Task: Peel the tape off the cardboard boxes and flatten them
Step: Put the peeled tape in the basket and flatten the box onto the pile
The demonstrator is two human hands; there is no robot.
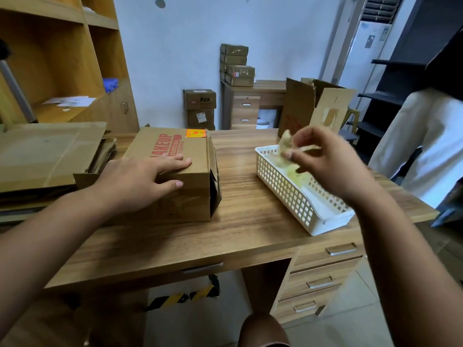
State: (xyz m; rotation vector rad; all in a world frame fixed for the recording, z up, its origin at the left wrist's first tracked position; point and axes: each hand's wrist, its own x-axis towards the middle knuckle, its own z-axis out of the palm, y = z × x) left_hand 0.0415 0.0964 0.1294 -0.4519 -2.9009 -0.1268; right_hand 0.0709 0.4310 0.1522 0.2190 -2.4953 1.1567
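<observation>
Across the desk, left hand lies spread flat on the cardboard box; right hand pinches crumpled tape.

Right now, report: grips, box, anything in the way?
Left grip rests flat on cardboard box, not yet flattened. Right grip pinches peeled tape above white basket. Flattened cardboard stack lies left of it.

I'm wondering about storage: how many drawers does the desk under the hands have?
4 in view: a shallow middle drawer, and three stacked on the right: top drawer, second drawer, bottom drawer. More may be hidden at the left.
</observation>
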